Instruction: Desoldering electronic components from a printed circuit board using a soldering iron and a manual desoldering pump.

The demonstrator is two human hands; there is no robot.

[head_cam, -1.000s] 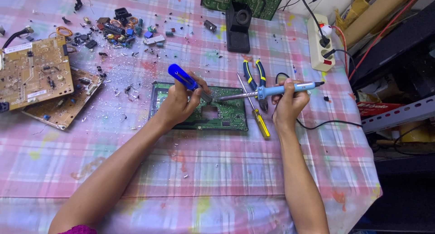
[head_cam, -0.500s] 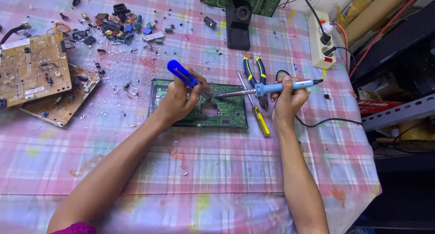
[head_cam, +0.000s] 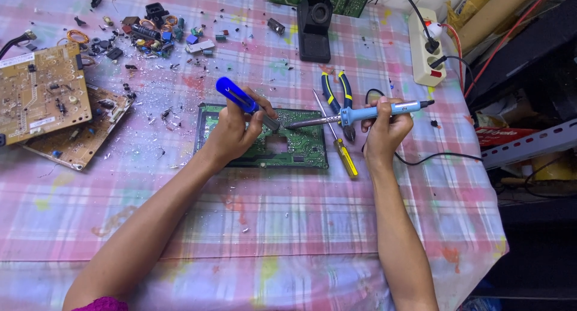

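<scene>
From the head view, the left hand (head_cam: 231,133) was wrapped tight around a blue pump (head_cam: 237,96), a desoldering sucker by the look of it, with its grey tip down on the green board (head_cam: 303,147). The right hand (head_cam: 384,127) was clamped on the light-blue handle of a soldering iron (head_cam: 354,114), held almost level, its metal tip touching the board just beside the pump's tip. The board lay flat on the checked cloth (head_cam: 288,227), near the middle of the table, with a square hole cut in it.

Judging by its look, the board would be light, stiff and somewhat brittle, best gripped by its bare edges and not by the soldered face. The iron should be held only on the blue handle, since the metal shaft was likely hot; its cord ran off to the power strip (head_cam: 425,46). The pump looked light and rigid, and easy to grip around the barrel.

Just beside the right hand lay a yellow screwdriver (head_cam: 339,145) and pliers (head_cam: 336,94). Two tan boards (head_cam: 42,103) were stacked at the left, with loose parts (head_cam: 153,37) scattered above them. A black stand (head_cam: 315,22) stood at the far edge.
</scene>
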